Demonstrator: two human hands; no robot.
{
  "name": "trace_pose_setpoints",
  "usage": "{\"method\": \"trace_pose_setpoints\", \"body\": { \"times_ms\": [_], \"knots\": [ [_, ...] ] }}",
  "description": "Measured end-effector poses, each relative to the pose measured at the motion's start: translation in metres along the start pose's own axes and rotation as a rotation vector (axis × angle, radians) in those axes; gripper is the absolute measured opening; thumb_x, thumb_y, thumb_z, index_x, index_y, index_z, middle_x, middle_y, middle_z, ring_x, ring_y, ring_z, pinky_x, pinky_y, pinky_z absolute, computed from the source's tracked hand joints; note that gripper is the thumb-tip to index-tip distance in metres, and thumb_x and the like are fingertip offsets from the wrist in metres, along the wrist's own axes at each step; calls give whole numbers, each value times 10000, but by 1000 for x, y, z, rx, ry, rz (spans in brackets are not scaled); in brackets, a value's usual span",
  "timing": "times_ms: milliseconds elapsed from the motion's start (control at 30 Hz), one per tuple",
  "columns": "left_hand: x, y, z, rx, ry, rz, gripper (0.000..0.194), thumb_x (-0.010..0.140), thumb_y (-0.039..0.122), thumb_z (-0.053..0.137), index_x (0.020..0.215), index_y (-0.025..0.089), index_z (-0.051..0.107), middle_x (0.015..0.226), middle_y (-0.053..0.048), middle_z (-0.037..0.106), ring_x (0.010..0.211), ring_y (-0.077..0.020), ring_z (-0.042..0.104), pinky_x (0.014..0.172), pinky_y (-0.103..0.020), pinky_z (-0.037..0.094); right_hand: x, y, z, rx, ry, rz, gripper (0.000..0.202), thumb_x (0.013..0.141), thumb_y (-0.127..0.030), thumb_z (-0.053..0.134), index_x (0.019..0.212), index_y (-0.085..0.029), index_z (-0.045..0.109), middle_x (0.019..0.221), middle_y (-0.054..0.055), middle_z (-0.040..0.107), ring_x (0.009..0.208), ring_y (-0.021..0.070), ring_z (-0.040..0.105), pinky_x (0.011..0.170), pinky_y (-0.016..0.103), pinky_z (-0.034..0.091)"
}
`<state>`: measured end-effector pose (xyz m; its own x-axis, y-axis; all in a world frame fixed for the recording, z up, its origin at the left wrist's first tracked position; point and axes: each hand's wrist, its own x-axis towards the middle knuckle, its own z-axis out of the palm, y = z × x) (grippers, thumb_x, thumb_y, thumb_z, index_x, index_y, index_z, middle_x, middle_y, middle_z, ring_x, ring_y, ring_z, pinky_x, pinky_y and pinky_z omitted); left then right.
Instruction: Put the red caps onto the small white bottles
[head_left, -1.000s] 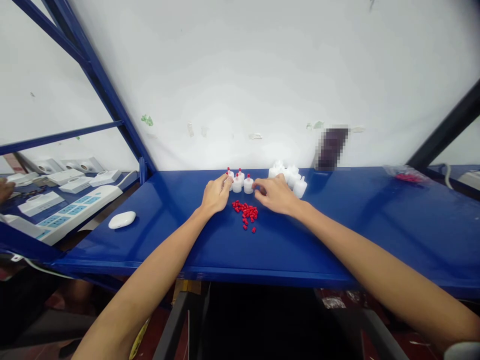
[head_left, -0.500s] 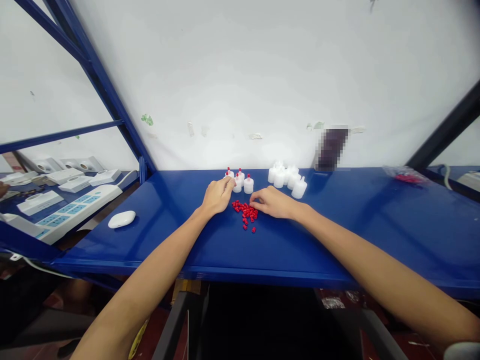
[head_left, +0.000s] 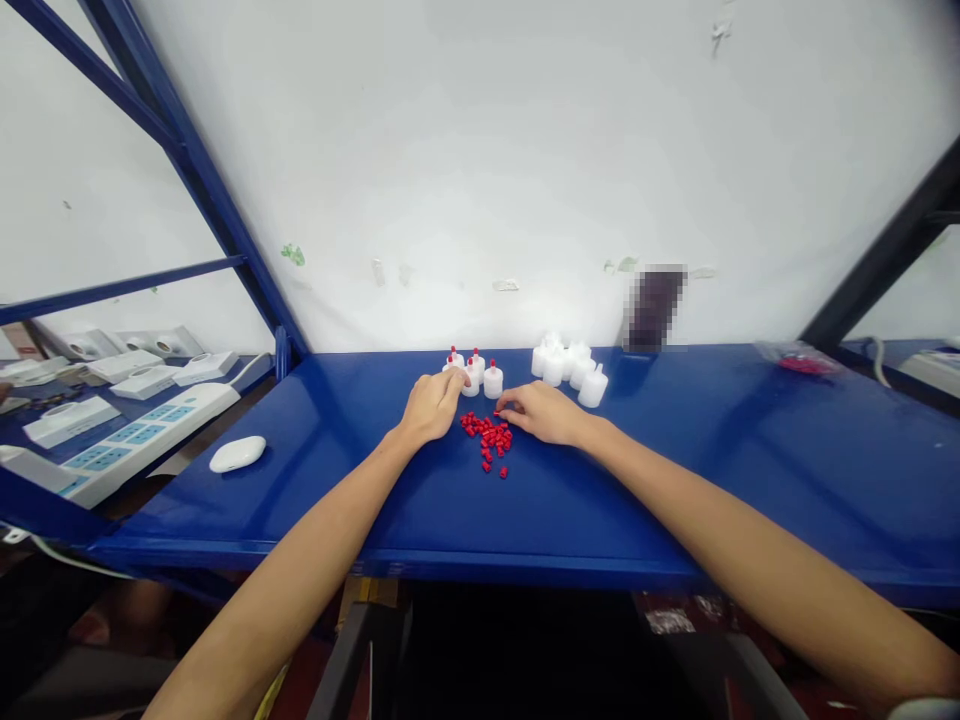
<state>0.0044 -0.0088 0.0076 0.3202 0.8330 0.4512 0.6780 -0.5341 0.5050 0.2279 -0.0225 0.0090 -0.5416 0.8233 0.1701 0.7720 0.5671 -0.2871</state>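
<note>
My left hand [head_left: 433, 405] is closed at the left side of a small group of white squeeze bottles with red caps. Its fingertips rest against a white bottle [head_left: 470, 384], and the hand partly hides the bottles behind it. One more red-capped bottle [head_left: 493, 381] stands upright just to the right. My right hand [head_left: 546, 412] pinches a small red cap [head_left: 497, 412] between thumb and forefinger. Below the fingertips lies a loose pile of red caps [head_left: 491, 436] on the blue table [head_left: 450, 510].
Several uncapped white bottles [head_left: 593, 387] stand behind my right hand. A white rounded case [head_left: 238, 454] lies at the left. A power strip [head_left: 142, 435] and white housings are beyond the left frame post. A dark pixelated object [head_left: 654, 308] leans on the wall; a plastic bag of red pieces [head_left: 804, 362] lies far right.
My right hand has lifted slightly away from the pile, with a red cap now showing at its fingertips. My left hand stays by the bottles. The camera view has tilted a little.
</note>
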Motion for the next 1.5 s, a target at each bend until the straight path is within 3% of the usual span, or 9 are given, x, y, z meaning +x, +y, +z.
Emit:
{"method": "trace_pose_setpoints", "body": {
  "times_ms": [167, 400, 600, 700, 867, 1033, 1133, 1267, 1500],
  "knots": [
    [-1, 0, 1, -54, -19, 56, 587, 1017, 476, 182, 961, 182, 686, 550, 12, 557, 593, -163, 569, 681, -266, 426, 0, -6, -1, -17, 39, 46, 178, 950, -248, 549, 963, -196, 718, 736, 16, 697, 685, 162, 604, 722, 297, 347],
    [0, 3, 1, -31, -22, 42, 565, 1012, 474, 212, 948, 180, 691, 556, 7, 562, 586, -159, 572, 679, -261, 426, 7, -10, 2, 55, 80, 35, 223, 922, -247, 613, 1111, -173, 706, 659, -4, 650, 603, 155, 575, 653, 278, 361],
    [0, 1, 1, -63, -23, 38, 542, 1008, 470, 233, 931, 176, 681, 542, 11, 548, 565, -151, 561, 674, -265, 428, 11, -7, 4, 118, 86, -11, 142, 900, -157, 591, 914, -176, 731, 597, -17, 610, 563, 137, 550, 636, 270, 368],
    [-1, 2, 2, -204, -41, 59, 531, 1007, 491, 235, 961, 171, 655, 521, 24, 532, 515, -133, 528, 639, -259, 433, 9, -12, 3, 313, 207, 44, 121, 895, -200, 598, 878, -169, 714, 534, -41, 558, 516, 124, 515, 595, 268, 363],
    [-8, 16, 8, -695, -107, 112, 476, 955, 518, 340, 1269, 186, 474, 489, 63, 517, 378, -119, 440, 432, -218, 365, 4, -36, 2, 960, 415, 25, 235, 850, -391, 676, 930, -171, 694, 535, -57, 543, 476, 104, 484, 511, 254, 364],
    [-7, 28, 19, -935, -125, 95, 480, 918, 494, 372, 1294, 201, 424, 559, 34, 575, 391, -126, 503, 381, -196, 363, 1, -56, 8, 1337, 342, -50, 314, 763, -452, 776, 902, -187, 682, 520, -65, 545, 392, 74, 428, 413, 236, 280],
    [-5, 29, 22, -1027, -161, 85, 469, 902, 463, 352, 1282, 195, 412, 522, 41, 555, 383, -138, 519, 378, -196, 377, 2, -58, 10, 1454, 325, -68, 310, 754, -440, 797, 895, -195, 672, 524, -59, 572, 415, 89, 493, 425, 236, 312],
    [-4, 30, 22, -1083, -186, 82, 468, 886, 472, 350, 1247, 180, 409, 529, 32, 577, 396, -150, 548, 371, -192, 372, 2, -57, 11, 1439, 301, -62, 314, 748, -440, 806, 891, -194, 674, 577, -31, 632, 519, 138, 619, 474, 254, 368],
    [-5, 30, 20, -997, -182, 31, 452, 860, 427, 436, 1244, 192, 402, 567, 28, 598, 404, -131, 522, 372, -185, 346, 4, -53, 20, 1432, 320, -81, 304, 762, -419, 789, 921, -195, 659, 583, -44, 624, 520, 125, 593, 553, 274, 460]
  ]
}}
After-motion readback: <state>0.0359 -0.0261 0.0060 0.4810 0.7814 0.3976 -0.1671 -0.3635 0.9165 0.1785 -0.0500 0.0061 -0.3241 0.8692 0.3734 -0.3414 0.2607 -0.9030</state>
